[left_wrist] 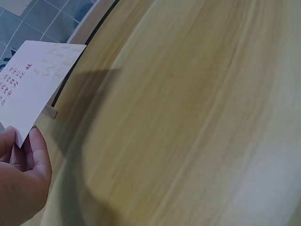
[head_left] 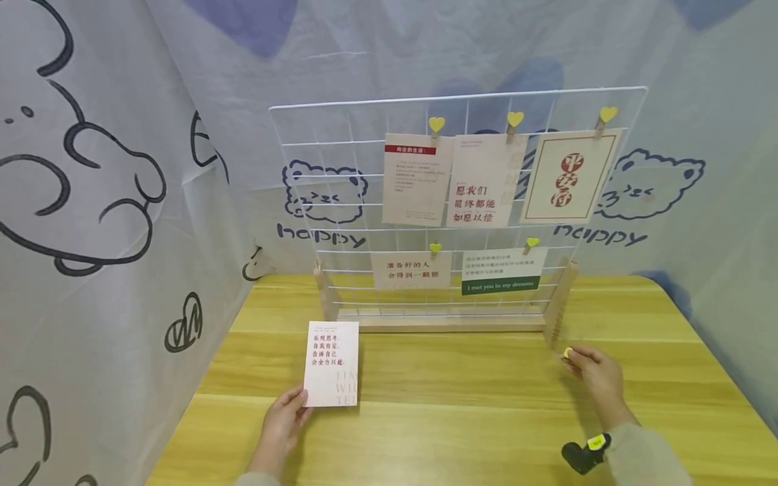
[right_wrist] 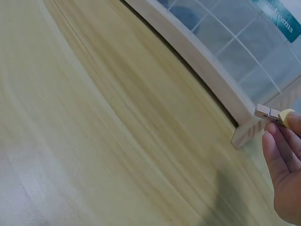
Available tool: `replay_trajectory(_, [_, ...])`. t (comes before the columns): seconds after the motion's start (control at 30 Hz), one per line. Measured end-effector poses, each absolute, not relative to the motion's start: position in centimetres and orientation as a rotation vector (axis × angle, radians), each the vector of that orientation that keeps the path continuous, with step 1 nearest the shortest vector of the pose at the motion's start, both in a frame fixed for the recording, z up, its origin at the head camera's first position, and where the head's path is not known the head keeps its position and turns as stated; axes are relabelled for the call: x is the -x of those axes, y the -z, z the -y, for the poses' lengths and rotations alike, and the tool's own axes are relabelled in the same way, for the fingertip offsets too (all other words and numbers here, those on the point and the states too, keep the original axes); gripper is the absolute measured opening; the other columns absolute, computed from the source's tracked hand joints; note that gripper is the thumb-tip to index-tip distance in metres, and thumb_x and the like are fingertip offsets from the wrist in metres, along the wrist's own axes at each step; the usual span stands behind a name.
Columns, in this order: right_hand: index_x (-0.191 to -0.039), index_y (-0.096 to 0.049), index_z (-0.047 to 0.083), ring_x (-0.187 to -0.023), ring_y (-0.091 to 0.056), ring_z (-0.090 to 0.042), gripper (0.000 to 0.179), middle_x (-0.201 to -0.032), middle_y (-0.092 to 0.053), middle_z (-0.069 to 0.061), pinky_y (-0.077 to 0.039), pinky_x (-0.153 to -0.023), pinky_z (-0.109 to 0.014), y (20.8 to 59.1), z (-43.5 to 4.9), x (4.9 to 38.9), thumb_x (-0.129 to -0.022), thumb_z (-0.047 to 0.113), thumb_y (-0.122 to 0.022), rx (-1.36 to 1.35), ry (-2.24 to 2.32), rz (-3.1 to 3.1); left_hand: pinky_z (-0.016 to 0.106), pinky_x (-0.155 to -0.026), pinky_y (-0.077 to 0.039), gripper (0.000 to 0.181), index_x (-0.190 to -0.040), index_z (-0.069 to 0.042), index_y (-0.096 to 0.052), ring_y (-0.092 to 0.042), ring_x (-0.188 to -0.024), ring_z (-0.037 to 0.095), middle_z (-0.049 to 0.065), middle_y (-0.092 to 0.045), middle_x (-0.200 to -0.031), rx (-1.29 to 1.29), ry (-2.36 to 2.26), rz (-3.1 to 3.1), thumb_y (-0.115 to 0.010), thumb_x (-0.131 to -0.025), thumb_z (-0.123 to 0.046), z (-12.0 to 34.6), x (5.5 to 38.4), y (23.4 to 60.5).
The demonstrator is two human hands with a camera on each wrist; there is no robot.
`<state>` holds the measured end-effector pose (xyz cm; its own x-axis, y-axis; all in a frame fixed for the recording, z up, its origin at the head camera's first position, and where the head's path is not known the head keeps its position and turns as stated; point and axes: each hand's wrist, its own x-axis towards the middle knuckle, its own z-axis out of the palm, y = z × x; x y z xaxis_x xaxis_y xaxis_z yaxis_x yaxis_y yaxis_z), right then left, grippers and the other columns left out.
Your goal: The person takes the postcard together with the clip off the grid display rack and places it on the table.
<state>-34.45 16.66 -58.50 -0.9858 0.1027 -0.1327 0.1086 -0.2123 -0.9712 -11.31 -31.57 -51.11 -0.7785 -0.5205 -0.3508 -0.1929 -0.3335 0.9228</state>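
Observation:
My left hand [head_left: 283, 420] pinches a white card [head_left: 331, 364] with red writing by its lower left corner, holding it above the table. In the left wrist view, thumb and fingers grip the corner of that card [left_wrist: 35, 84]. My right hand [head_left: 598, 379], near the rack's right foot, pinches a small wooden clothespin [right_wrist: 269, 113] with a yellow heart [head_left: 568, 352] on it. Behind both hands stands a white wire grid rack [head_left: 458, 100] in a wooden base [head_left: 450, 325]. Several cards hang on it from heart clothespins, among them a red-framed card [head_left: 571, 179].
The upper row also has a card with a red bar [head_left: 416, 182] and a card with large red writing [head_left: 483, 182]. Below hang a small card [head_left: 411, 271] and a green-striped card [head_left: 503, 271]. The wood-grain table [head_left: 444, 432] meets a patterned cloth [head_left: 206, 81] behind and at the left.

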Motion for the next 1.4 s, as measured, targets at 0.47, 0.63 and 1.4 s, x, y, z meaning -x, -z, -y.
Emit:
replay_trajectory(0.47, [-0.081,-0.060,0.011,-0.064,-0.060,-0.005,0.005,-0.068,-0.060,0.008,-0.049,-0.063,-0.020,54.8,-16.2,31.6,-0.078,0.008,-0.063,-0.314,2.208,-2.040,0.022,-0.073,-0.046,0.038,-0.118,0.015,-0.036,-0.050,-0.076,0.012,0.008,-0.051,-0.091,-0.948,2.208,1.774,-0.048,-0.087,-0.003,31.9,10.5,51.8])
replay_trajectory(0.63, [-0.088,-0.057,0.000,-0.063,-0.059,-0.005,0.008,-0.066,-0.060,0.007,-0.050,-0.063,-0.021,51.9,-15.2,29.6,-0.080,0.003,-0.058,-0.270,2.157,-2.028,0.022,-0.072,-0.046,0.038,-0.118,0.015,-0.036,-0.050,-0.075,0.013,0.009,-0.051,-0.090,-0.966,2.197,1.788,-0.048,-0.086,-0.002,32.0,10.3,52.1])
replay_trajectory(1.4, [-0.109,-0.040,-0.024,-0.058,-0.058,-0.002,0.034,-0.066,-0.059,0.006,-0.049,-0.060,-0.019,53.3,-14.5,28.7,-0.083,-0.003,-0.049,-0.304,1.976,-2.229,0.023,-0.071,-0.048,0.036,-0.116,0.015,-0.039,-0.049,-0.074,0.016,0.013,-0.051,-0.088,-1.092,2.142,1.859,-0.048,-0.084,0.001,32.0,10.3,52.5])
